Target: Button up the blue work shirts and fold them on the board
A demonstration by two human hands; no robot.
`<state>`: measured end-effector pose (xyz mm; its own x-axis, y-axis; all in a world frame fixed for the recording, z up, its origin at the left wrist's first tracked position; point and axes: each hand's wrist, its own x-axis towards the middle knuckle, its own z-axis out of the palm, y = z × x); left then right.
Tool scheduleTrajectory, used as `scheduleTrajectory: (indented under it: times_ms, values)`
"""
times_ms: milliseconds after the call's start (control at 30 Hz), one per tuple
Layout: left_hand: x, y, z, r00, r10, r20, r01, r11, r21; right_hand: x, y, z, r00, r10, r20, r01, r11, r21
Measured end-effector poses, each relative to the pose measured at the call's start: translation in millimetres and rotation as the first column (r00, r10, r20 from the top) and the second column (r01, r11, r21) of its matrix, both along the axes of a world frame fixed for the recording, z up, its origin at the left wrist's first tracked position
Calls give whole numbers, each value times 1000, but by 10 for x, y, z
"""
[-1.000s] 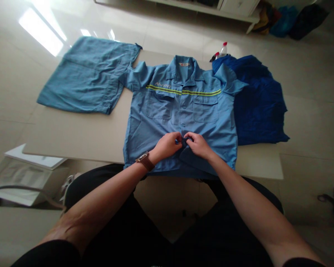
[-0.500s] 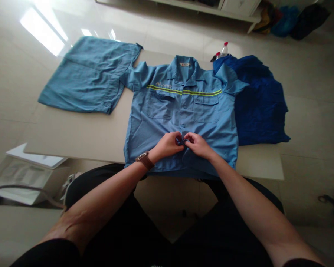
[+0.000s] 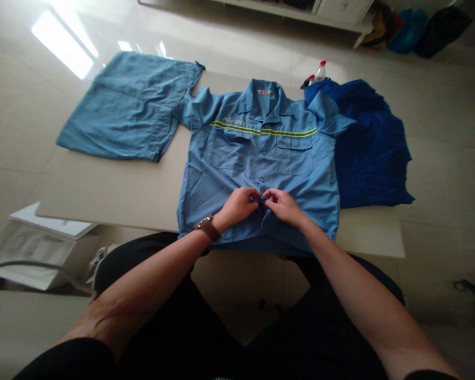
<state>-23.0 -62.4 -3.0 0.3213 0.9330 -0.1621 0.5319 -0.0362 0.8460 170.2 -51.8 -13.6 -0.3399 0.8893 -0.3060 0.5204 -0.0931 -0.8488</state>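
Observation:
A light blue short-sleeved work shirt [image 3: 229,184] lies face up on the table, collar away from me, with a yellow-striped band across the chest and two flap pockets. My left hand [image 3: 241,205] pinches one front edge of the shirt at the middle, below the chest. Right beside it, my right hand [image 3: 283,206] pinches the other front edge, the fingertips almost touching. Buttons show on the front placket above the hands. Whatever button or hole lies between the fingers is hidden.
Folded light blue cloth [image 3: 126,105] lies at the table's left end. A dark blue garment [image 3: 372,148] covers the right end, with red-capped bottles [image 3: 320,71] behind it. A white bin [image 3: 43,248] stands left of the table [image 3: 114,190]. A white cabinet [image 3: 340,13] stands beyond.
Both hands stay at the same place on the shirt front. The cloth just below my right hand's fingers has lifted into a small fold. The view has shifted slightly.

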Motion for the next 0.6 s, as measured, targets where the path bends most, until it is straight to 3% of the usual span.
scheduleTrajectory:
  times_ms: [200, 300, 600]
  values:
    - [5, 5, 24, 996, -5, -94, 8, 999, 36, 23, -17, 135, 985, 95, 147, -130, 958, 255]
    - [12, -1, 33, 994, -3, -111, 9, 999, 45, 41, -12, 150, 979, 133, 157, -176, 937, 303]
    - [15, 25, 3, 998, -12, -65, 12, 1000, 0, -56, -112, 110, 977, -95, 194, 17, 929, 369]
